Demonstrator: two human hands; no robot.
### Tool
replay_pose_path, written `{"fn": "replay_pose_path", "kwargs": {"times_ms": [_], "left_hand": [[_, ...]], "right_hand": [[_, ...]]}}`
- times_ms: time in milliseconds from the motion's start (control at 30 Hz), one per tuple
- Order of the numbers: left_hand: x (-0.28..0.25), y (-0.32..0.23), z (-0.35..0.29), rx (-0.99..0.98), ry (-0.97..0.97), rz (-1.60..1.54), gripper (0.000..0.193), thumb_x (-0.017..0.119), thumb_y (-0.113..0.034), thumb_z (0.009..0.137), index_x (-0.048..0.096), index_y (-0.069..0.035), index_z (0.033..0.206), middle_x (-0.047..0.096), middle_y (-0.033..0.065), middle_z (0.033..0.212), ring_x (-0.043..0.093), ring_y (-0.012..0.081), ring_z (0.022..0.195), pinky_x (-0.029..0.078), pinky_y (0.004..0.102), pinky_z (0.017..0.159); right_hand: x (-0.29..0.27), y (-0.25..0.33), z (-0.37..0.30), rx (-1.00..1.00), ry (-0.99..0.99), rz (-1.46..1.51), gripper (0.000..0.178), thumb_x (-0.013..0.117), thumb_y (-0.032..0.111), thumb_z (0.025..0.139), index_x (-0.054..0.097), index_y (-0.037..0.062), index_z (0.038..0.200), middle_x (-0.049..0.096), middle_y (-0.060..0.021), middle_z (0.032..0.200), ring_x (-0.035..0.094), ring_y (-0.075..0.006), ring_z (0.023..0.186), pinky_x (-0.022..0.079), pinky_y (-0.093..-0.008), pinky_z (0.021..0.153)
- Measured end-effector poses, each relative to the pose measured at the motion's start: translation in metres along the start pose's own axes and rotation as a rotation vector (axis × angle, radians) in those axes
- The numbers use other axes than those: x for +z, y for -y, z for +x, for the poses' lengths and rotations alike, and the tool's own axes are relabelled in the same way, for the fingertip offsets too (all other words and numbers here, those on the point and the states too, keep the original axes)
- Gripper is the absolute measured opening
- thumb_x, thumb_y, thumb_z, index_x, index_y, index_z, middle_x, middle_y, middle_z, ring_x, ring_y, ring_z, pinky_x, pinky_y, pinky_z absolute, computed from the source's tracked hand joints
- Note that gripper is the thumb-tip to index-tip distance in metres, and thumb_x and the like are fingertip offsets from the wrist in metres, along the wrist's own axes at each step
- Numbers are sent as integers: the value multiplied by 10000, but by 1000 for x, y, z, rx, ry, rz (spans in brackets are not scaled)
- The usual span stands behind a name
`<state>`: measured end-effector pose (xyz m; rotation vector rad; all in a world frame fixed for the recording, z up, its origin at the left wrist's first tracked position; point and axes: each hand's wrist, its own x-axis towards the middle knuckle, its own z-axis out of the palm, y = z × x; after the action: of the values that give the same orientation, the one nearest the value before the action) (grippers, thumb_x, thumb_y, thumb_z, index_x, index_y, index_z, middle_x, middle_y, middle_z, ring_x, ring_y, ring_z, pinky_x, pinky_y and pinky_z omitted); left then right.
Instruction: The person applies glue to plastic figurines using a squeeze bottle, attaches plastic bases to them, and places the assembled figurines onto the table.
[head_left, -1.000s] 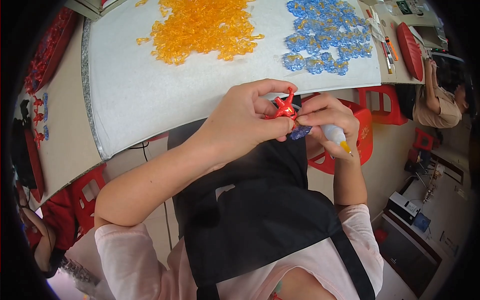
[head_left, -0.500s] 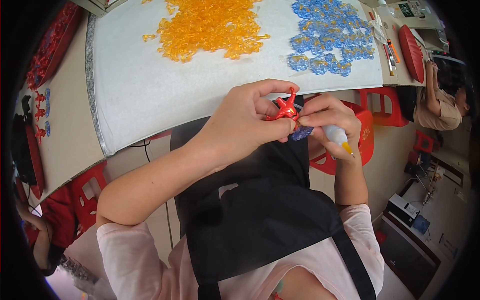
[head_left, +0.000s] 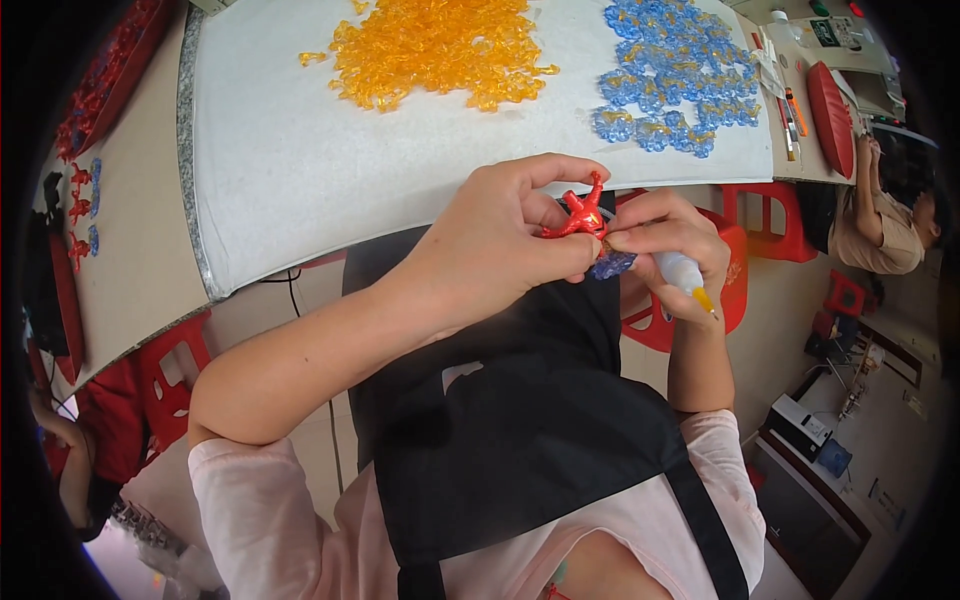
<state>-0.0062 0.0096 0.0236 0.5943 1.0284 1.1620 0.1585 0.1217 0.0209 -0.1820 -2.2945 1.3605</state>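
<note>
Between the fingers of my left hand (head_left: 510,220) is a small glossy red figurine (head_left: 582,216) with outstretched limbs. My right hand (head_left: 675,240) pinches at its lower end, where a dark blue-purple translucent piece (head_left: 612,264) sits against it. Also tucked in my right hand is a white glue bottle (head_left: 680,272), its yellow-based needle tip pointing down and away from the figurine. Fingers of both hands nearly meet, so the joint between red and blue parts is mostly hidden. Both hands are closed, just off the table's near edge.
A white-covered table (head_left: 300,170) bears a heap of orange translucent pieces (head_left: 440,50) and rows of blue translucent pieces (head_left: 680,75). Brushes (head_left: 787,120) and a red tray (head_left: 830,118) lie right. Finished-looking red figurines (head_left: 79,210) stand left. Red stools (head_left: 768,222) and co-workers (head_left: 885,215) are nearby.
Both hands keep the same grip on the figurine and bottle. The whole view has shifted slightly, with hands and table appearing a little farther right.
</note>
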Motion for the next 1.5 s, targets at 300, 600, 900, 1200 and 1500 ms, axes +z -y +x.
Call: {"fn": "replay_pose_path", "kwargs": {"times_ms": [300, 600, 900, 1200, 1500], "left_hand": [[-1, 1, -2, 1, 15, -6, 467, 595, -42, 741, 433, -9, 1178, 595, 59, 778, 536, 71, 678, 446, 197, 637], [-5, 1, -1, 20, 29, 42, 469, 580, -36, 746, 423, -18, 1188, 587, 52, 760, 536, 71, 679, 439, 204, 665], [-17, 3, -30, 290, -105, 248, 468, 566, -38, 742, 426, -75, 1187, 562, 37, 826, 533, 90, 798, 423, 236, 735], [-177, -17, -164, 586, -1449, 1264, 434, 558, 16, 724, 479, -110, 1132, 613, 101, 852, 607, 203, 762, 460, 296, 676], [-255, -32, -237, -160, -1719, 1412, 625, 562, -124, 749, 252, -176, 1290, 590, 140, 791, 583, 310, 725, 445, 390, 664]], "right_hand": [[1, 4, 0, -2, 8, -23, 190, 626, -18, 680, 635, 44, 860, 581, -91, 815, 583, -174, 726, 463, -254, 628], [2, 2, 1, 10, 9, -43, 190, 626, -19, 675, 639, 39, 855, 577, -96, 820, 580, -175, 731, 463, -257, 627], [26, 12, 10, -33, -84, -225, 189, 645, 4, 679, 646, 69, 856, 541, -154, 964, 540, -132, 664, 431, -208, 582], [39, -4, 12, -101, -135, -73, 253, 599, -43, 713, 563, 37, 950, 512, -181, 992, 549, -148, 625, 466, -235, 571], [47, 0, 8, 56, -111, -64, 225, 599, -39, 709, 581, 14, 927, 523, -149, 958, 550, -156, 674, 459, -231, 584]]}}
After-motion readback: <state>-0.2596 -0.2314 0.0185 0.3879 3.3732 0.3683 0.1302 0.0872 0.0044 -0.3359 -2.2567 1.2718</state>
